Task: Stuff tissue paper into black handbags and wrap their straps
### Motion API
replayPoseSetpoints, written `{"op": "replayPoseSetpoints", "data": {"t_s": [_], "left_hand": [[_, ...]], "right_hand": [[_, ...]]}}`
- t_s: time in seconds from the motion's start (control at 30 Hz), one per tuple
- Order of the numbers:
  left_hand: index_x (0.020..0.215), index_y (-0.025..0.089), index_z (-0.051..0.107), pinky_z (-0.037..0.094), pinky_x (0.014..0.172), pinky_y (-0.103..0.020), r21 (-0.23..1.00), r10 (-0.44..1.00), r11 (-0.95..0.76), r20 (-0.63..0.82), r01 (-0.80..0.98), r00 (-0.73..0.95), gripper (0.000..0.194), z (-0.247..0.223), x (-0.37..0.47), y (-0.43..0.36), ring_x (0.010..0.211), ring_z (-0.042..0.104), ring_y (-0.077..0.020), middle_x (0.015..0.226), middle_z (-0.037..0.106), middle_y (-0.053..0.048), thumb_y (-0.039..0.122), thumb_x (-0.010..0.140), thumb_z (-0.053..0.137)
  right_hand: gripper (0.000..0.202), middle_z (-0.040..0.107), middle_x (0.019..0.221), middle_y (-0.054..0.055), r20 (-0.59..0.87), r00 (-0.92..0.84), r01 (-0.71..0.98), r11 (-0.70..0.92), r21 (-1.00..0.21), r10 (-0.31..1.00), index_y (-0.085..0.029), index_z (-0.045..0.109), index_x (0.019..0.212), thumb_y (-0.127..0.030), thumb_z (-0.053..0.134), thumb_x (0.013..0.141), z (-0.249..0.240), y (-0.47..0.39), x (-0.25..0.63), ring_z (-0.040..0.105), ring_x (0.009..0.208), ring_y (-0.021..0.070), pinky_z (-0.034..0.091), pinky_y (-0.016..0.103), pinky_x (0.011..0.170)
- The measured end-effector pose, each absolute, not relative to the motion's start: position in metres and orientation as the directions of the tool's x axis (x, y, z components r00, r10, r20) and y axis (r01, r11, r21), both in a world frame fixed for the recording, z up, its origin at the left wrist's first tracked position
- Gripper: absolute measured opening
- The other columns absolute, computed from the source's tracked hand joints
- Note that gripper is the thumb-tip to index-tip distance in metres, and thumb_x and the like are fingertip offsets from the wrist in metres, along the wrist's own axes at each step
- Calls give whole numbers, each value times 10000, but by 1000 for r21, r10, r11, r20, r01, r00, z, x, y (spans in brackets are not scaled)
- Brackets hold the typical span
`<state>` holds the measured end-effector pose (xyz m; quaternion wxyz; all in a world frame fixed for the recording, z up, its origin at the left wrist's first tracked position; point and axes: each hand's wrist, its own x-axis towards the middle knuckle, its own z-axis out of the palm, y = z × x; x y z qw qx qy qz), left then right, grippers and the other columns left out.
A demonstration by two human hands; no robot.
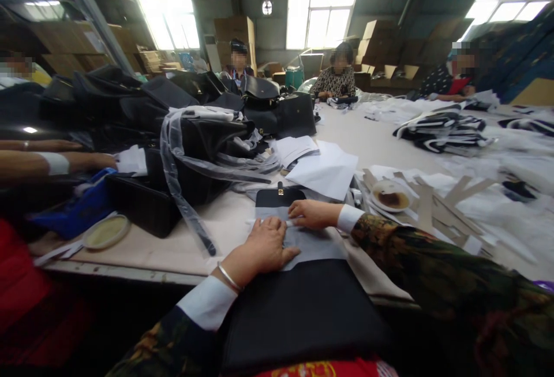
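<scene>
A black bag (298,313) lies in front of me, its lower part over my lap and its upper end on the table. A thin grey sheet (322,244) covers the middle of the bag. Above the sheet the black flap end shows a small gold clasp (281,191). My left hand (266,247) rests flat on the sheet, thumb stretched to the right. Close by on the right, my right hand (315,214) has its fingers bent in and pressed together at the sheet's upper part; its fingertips are partly hidden.
White papers (324,163) and plastic-wrapped straps (186,192) lie beyond the bag. Black bags (208,140) are piled left, near a co-worker's arm (78,162), a blue basket (82,206) and a shallow dish (106,232). A brown-stained bowl (389,196) and cardboard strips (426,206) lie right.
</scene>
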<state>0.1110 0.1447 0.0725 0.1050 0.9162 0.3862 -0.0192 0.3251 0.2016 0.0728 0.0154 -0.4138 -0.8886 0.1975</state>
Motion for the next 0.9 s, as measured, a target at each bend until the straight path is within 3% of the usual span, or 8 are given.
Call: {"op": "replayPoseSetpoints", "data": {"t_s": [0.13, 0.3, 0.47, 0.57, 0.67, 0.77, 0.9], "left_hand": [[1421, 115, 516, 351, 1115, -581, 178, 703, -678, -128, 713, 700, 783, 79, 110, 144, 1278, 504, -398, 1340, 571, -218, 686, 892, 434], [1433, 123, 499, 321, 1130, -614, 189, 708, -675, -107, 713, 698, 799, 74, 108, 145, 1298, 484, -402, 1363, 557, -214, 702, 888, 426], [1431, 143, 496, 284, 1143, -631, 211, 704, -676, -95, 706, 703, 795, 69, 107, 146, 1317, 466, -397, 1394, 538, -208, 715, 883, 429], [1429, 125, 499, 309, 1128, -612, 214, 701, -679, -95, 703, 706, 788, 73, 107, 145, 1294, 486, -400, 1376, 548, -216, 697, 891, 432], [1428, 119, 503, 320, 1115, -607, 212, 710, -668, -107, 714, 696, 782, 75, 107, 145, 1298, 483, -410, 1388, 544, -225, 684, 890, 444], [1435, 145, 507, 300, 1131, -609, 215, 727, -642, -134, 736, 673, 789, 75, 108, 148, 1328, 472, -416, 1439, 522, -223, 700, 878, 454], [1444, 171, 519, 314, 1165, -524, 224, 708, -670, -94, 708, 700, 758, 75, 110, 146, 1368, 472, -392, 1462, 541, -195, 681, 887, 450]], "right_hand": [[303, 720, 1192, 151, -210, -468, 871, 408, -273, 859, -128, 718, 1189, -254, 554, 968, 83, 249, 306, 665, 1104, 255, 481, 349, 988], [305, 692, 1137, 100, -270, -234, 968, 196, -159, 934, -135, 668, 1115, -399, 611, 974, 68, 277, 282, 667, 1022, 215, 535, 439, 935], [392, 705, 1132, 141, -173, -136, 981, 108, -158, 976, -112, 684, 1117, -439, 671, 902, 83, 280, 287, 668, 1022, 236, 524, 337, 860], [415, 727, 1069, 142, -112, -141, 976, 119, -181, 984, -105, 715, 1095, -440, 691, 852, 109, 275, 292, 679, 959, 240, 495, 275, 754], [298, 740, 893, 87, -105, -232, 956, 207, -207, 967, -136, 756, 962, -400, 709, 831, 130, 256, 289, 675, 813, 205, 465, 254, 671], [210, 732, 904, 99, -53, -335, 924, 317, -211, 941, -144, 764, 904, -333, 683, 865, 138, 221, 284, 666, 853, 217, 462, 270, 722], [207, 713, 1000, 99, -9, -386, 905, 377, -196, 923, -176, 762, 976, -333, 639, 920, 124, 157, 286, 663, 912, 216, 467, 276, 776]]}}
